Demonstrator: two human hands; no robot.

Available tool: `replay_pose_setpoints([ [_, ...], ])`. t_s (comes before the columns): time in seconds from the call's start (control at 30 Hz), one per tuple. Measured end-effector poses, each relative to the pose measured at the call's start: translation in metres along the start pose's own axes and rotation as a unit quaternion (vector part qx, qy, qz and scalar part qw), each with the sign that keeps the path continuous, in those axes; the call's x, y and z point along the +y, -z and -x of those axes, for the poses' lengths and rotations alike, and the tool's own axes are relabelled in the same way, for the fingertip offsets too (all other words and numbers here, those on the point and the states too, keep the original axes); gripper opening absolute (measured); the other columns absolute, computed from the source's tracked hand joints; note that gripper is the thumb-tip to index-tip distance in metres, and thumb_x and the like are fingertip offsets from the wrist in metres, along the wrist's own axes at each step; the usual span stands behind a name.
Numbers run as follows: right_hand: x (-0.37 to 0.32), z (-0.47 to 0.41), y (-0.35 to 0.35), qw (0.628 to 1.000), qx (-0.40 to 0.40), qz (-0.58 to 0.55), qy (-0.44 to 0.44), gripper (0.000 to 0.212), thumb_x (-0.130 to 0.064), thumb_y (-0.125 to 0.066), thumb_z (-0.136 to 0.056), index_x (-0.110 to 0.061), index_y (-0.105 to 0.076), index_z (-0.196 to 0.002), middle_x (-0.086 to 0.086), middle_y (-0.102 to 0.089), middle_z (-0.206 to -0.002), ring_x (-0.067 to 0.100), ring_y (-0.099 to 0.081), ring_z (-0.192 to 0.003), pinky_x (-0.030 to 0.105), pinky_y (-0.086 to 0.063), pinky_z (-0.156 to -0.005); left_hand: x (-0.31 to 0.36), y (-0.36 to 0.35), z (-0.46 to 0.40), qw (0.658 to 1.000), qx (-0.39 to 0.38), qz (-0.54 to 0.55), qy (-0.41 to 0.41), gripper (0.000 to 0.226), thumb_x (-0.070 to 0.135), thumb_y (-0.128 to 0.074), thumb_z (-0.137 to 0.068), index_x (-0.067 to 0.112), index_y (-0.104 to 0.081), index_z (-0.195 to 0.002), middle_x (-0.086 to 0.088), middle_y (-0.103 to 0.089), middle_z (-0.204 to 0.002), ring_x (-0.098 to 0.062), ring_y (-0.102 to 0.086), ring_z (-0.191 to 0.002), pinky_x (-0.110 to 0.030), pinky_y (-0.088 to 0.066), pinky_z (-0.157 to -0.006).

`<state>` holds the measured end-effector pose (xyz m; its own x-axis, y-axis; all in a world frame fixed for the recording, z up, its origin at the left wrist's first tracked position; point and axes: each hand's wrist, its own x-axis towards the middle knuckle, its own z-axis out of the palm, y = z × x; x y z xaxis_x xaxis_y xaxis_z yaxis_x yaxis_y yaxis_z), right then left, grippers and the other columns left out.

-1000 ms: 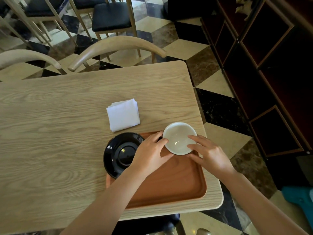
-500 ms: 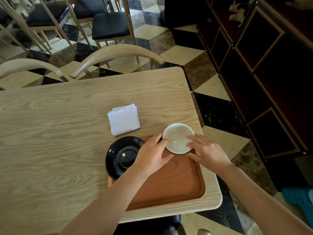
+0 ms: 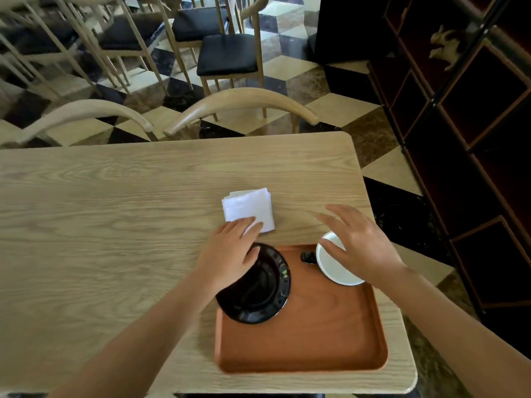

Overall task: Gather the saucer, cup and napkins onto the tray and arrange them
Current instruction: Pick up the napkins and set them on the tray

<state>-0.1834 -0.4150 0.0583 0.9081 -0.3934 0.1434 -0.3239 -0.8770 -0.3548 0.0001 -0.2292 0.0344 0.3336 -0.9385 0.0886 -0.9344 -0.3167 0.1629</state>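
An orange-brown tray [image 3: 316, 346] lies at the table's near right corner. A black saucer [image 3: 263, 291] rests on its far left corner, overhanging the rim. A white cup [image 3: 334, 268] stands in the tray's far right corner, its dark handle [image 3: 308, 257] pointing left. A folded stack of white napkins [image 3: 248, 206] lies on the table just beyond the tray. My left hand [image 3: 230, 254] stretches over the saucer, fingertips resting on the napkins' near edge. My right hand [image 3: 359, 242] hovers above the cup with fingers spread, holding nothing.
The wooden table [image 3: 115, 225] ends close to the tray on the right and near sides. Two curved chair backs [image 3: 241, 104] stand at the far edge. A dark shelf unit [image 3: 474, 139] lines the right side over a chequered floor.
Both hands have let go of the cup, which now stands on the tray. My left hand has reached forward onto the napkins; my right hand has lifted and opened.
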Motion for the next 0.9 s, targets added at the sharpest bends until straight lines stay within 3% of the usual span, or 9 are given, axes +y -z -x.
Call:
replay_pose_setpoints([
  [0.1, -0.022, -0.045, -0.033, 0.999, -0.033, -0.012, -0.005, 0.048, -0.026, -0.06, -0.088, -0.014, -0.046, -0.132, 0.013, -0.038, -0.146, 0.028, -0.033, -0.134, 0.045, -0.035, -0.103, -0.038, -0.005, -0.002, 0.991, -0.069, -0.04, 0.108, 0.051, 0.028, -0.05, -0.089, 0.014, -0.037, -0.137, -0.011, -0.044, -0.142, -0.028, -0.044, -0.126, -0.041, -0.038, -0.101],
  [0.27, -0.031, -0.095, -0.088, 0.984, -0.156, 0.084, 0.005, 0.06, -0.029, -0.044, -0.095, -0.024, -0.013, -0.146, 0.006, -0.003, -0.158, 0.022, -0.006, -0.143, 0.043, -0.026, -0.109, -0.071, -0.03, -0.011, 0.979, -0.162, -0.084, 0.096, 0.056, 0.031, -0.039, -0.095, 0.023, -0.013, -0.145, -0.01, -0.015, -0.156, -0.027, -0.019, -0.141, -0.046, -0.027, -0.11],
  [0.4, -0.031, -0.109, -0.112, 0.97, -0.222, 0.101, 0.0, 0.064, -0.033, -0.042, -0.095, -0.031, -0.001, -0.145, 0.004, 0.009, -0.157, 0.024, 0.003, -0.143, 0.047, -0.021, -0.111, -0.075, -0.046, -0.022, 0.973, -0.197, -0.066, 0.101, 0.054, 0.032, -0.034, -0.097, 0.025, -0.012, -0.145, -0.01, -0.004, -0.158, -0.028, -0.013, -0.142, -0.046, -0.024, -0.111],
  [0.63, -0.027, -0.109, -0.129, 0.963, -0.247, 0.112, 0.0, 0.058, -0.037, -0.038, -0.096, -0.03, -0.009, -0.145, 0.003, 0.006, -0.158, 0.023, 0.001, -0.143, 0.051, -0.018, -0.111, -0.071, -0.053, -0.028, 0.971, -0.18, 0.039, 0.153, 0.051, 0.028, -0.04, -0.096, 0.023, -0.023, -0.143, -0.009, -0.007, -0.157, -0.027, -0.022, -0.138, -0.042, -0.034, -0.105],
  [0.73, -0.026, -0.107, -0.132, 0.964, -0.244, 0.103, -0.006, 0.057, -0.038, -0.036, -0.096, -0.031, -0.008, -0.145, 0.001, 0.006, -0.158, 0.023, 0.0, -0.143, 0.05, -0.015, -0.111, -0.061, -0.054, -0.031, 0.957, -0.087, 0.121, 0.25, 0.051, 0.021, -0.049, -0.09, 0.012, -0.033, -0.138, -0.013, -0.032, -0.147, -0.031, -0.035, -0.128, -0.04, -0.037, -0.099],
  [0.83, -0.027, -0.107, -0.133, 0.964, -0.246, 0.095, -0.014, 0.058, -0.037, -0.036, -0.096, -0.032, -0.006, -0.145, 0.001, 0.007, -0.158, 0.023, 0.0, -0.143, 0.05, -0.013, -0.112, -0.054, -0.056, -0.038, 0.911, 0.005, 0.199, 0.362, 0.039, 0.015, -0.055, -0.084, 0.0, -0.045, -0.119, -0.018, -0.053, -0.119, -0.033, -0.045, -0.111, -0.036, -0.037, -0.088],
  [0.9, -0.028, -0.107, -0.133, 0.964, -0.25, 0.089, -0.02, 0.057, -0.036, -0.036, -0.096, -0.031, -0.006, -0.145, 0.001, 0.008, -0.158, 0.022, 0.0, -0.143, 0.049, -0.013, -0.112, -0.053, -0.052, -0.047, 0.868, 0.024, 0.255, 0.424, 0.026, 0.011, -0.056, -0.083, -0.003, -0.051, -0.103, -0.018, -0.057, -0.1, -0.032, -0.052, -0.094, -0.034, -0.038, -0.074],
])
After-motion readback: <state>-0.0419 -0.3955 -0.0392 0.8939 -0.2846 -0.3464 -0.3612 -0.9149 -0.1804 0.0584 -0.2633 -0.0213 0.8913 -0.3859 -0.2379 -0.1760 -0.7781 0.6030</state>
